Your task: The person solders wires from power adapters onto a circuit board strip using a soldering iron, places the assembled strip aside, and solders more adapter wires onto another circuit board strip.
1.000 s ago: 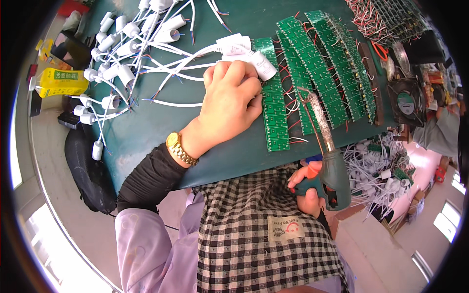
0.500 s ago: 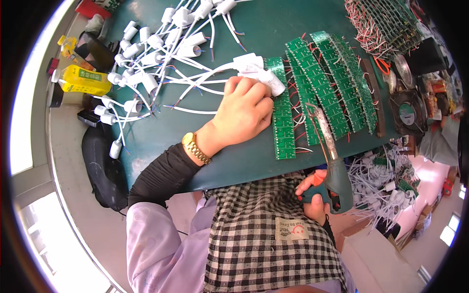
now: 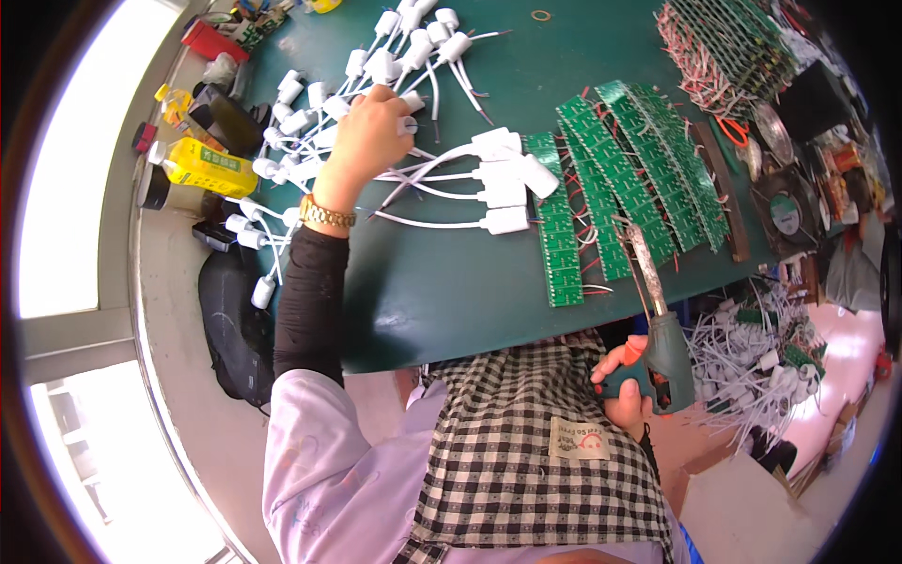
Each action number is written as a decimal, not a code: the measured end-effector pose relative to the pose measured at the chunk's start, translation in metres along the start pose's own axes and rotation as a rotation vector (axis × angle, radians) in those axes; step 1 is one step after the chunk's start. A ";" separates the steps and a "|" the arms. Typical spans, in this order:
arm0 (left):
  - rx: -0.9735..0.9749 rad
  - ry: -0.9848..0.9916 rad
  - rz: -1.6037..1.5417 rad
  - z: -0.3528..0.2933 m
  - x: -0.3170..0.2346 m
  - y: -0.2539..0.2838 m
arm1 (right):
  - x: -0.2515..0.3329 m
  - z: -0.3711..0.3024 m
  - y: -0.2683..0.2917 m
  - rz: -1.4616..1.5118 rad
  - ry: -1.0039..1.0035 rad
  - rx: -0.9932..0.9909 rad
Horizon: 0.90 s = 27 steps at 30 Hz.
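Observation:
My left hand is over the pile of white cylindrical caps with cables at the upper left. Its fingers are curled down and pressed together, and the fingertips are hidden. One white cap shows right beside the palm. My right hand grips a dark green soldering gun by its handle at the table's front edge. The gun's metal tip points up over the green circuit boards. Several white caps lie in a group against the left edge of the nearest board strip.
Yellow bottles and a black bag line the left side. At the far right stand a stack of wired boards, orange-handled scissors and a fan. Below the right edge lies a heap of white cabled parts.
My left hand has left the caps beside the boards and moved left and away to the pile. My right hand keeps the soldering gun in nearly the same place. The view has shifted slightly.

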<state>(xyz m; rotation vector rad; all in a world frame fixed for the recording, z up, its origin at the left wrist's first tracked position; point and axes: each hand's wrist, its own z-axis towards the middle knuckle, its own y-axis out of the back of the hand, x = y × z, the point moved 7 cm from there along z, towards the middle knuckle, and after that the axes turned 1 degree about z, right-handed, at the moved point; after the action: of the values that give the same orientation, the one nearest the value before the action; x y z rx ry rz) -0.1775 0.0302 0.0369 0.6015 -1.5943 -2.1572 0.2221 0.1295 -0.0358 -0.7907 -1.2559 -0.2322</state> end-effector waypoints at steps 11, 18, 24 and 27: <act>-1.255 0.202 -0.794 -0.021 0.085 0.098 | 0.006 -0.007 0.003 -0.069 0.068 0.042; -0.849 -0.197 -0.448 -0.052 -0.055 0.181 | 0.004 -0.002 -0.006 -0.060 0.013 0.087; -0.184 -0.442 -0.285 -0.071 -0.164 0.050 | -0.003 -0.004 -0.008 -0.038 -0.052 0.117; -0.065 -0.432 -0.227 -0.083 -0.170 0.012 | -0.002 -0.003 -0.010 -0.062 0.007 0.187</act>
<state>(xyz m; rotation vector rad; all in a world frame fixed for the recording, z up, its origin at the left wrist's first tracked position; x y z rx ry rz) 0.0108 0.0538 0.0454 0.3194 -1.7236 -2.6362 0.2185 0.1201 -0.0336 -0.5902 -1.2762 -0.1649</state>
